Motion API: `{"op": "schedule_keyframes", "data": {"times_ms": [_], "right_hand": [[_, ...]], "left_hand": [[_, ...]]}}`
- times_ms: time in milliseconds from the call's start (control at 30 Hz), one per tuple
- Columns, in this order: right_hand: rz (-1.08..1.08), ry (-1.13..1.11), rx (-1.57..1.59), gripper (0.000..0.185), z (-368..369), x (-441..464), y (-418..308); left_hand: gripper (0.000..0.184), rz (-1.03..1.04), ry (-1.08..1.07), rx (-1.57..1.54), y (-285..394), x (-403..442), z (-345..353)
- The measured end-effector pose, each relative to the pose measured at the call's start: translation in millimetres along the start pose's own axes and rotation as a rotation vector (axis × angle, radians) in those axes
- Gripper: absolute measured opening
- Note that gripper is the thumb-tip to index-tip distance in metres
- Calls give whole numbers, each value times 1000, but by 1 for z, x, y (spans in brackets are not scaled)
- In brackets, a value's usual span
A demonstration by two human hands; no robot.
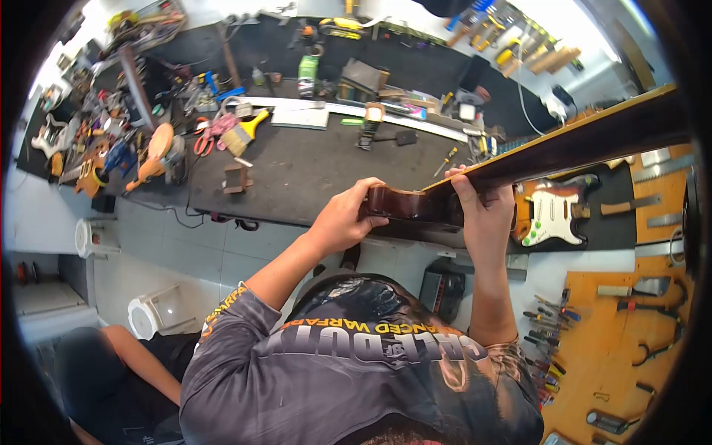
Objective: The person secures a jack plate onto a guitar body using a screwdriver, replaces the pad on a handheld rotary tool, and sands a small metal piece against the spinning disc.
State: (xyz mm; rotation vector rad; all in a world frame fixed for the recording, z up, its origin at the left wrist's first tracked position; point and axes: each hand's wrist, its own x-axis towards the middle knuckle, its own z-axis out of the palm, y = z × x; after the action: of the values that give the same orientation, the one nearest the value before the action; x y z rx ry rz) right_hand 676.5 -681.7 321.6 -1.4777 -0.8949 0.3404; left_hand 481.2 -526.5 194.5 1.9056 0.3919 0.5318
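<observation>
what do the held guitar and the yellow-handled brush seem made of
Guitar: likely wood under glossy, dark brown lacquer, judging by its bright reflections. Brush: handle probably plastic, from its even, bright yellow colour; pale bristles could be natural or synthetic.

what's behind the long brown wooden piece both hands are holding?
Around the wooden piece: dark bench top past its upper edge, a guitar body with white plate past its lower. What lies directly behind is covered.
</observation>
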Motion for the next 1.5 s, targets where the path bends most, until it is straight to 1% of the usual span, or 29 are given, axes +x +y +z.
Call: {"op": "schedule_keyframes", "data": {"times_ms": [33,67,167,300,333,400,500,667,767,800,900,933,1033,1067,1167,1200,1233,1267,1333,1367,1400,1433,1467,1500], "right_hand": [[-8,-43,11,25,14,0,-5],[-17,-94,-43,24,27,1,-9],[-47,-171,18,25,72,0,-13],[-108,-241,-78,26,118,3,-1],[-115,-254,-25,27,130,2,-4],[-142,-271,-42,29,147,3,2],[-168,-304,-107,30,165,4,0],[-210,-388,-187,34,182,12,-13],[-213,-454,-335,41,183,24,-34],[-125,-551,-466,48,180,34,-40],[-515,-679,-810,51,151,58,-43],[-564,-794,-918,52,141,70,-49],[-269,-918,-791,51,130,82,-27],[-264,-889,-584,44,130,84,-8],[-165,-818,-156,55,132,84,18],[-142,-793,-57,70,134,81,15],[-177,-813,-54,70,134,82,15],[-211,-836,-50,70,134,85,16],[-286,-863,-56,70,134,87,16],[-359,-855,-61,70,132,88,14],[-434,-847,-64,70,132,89,12],[-511,-838,-64,70,133,92,13],[-557,-819,-48,73,135,94,21],[-508,-842,-58,75,134,93,25]], "left_hand": [[68,-27,37,-20,-1,-10,-13],[68,-39,67,-6,-5,-19,-25],[69,-64,192,-6,-12,-44,-58],[69,-73,322,-35,-30,-67,-90],[69,-86,326,-38,-34,-71,-97],[70,-115,330,-43,-41,-82,-110],[70,-150,344,-83,-51,-94,-119],[68,-110,461,-75,-55,-102,-120],[67,-139,527,-46,-55,-99,-118],[66,-158,555,-31,-55,-98,-118],[62,-207,552,16,-49,-92,-126],[61,-223,554,23,-49,-89,-129],[59,-253,592,31,-53,-83,-128],[59,-244,620,30,-56,-82,-125],[59,-223,695,-26,-57,-80,-115],[59,-200,727,-26,-53,-78,-113],[59,-179,759,-29,-49,-76,-108],[62,-273,859,-143,-44,-76,-95],[65,-134,1086,482,-37,-68,-73],[66,-66,1168,808,-33,-67,-63],[72,-36,1091,853,-23,-67,-56],[78,6,985,809,-14,-65,-47],[82,-117,902,778,-5,-59,-33],[86,-247,812,730,3,-57,-16]]}}
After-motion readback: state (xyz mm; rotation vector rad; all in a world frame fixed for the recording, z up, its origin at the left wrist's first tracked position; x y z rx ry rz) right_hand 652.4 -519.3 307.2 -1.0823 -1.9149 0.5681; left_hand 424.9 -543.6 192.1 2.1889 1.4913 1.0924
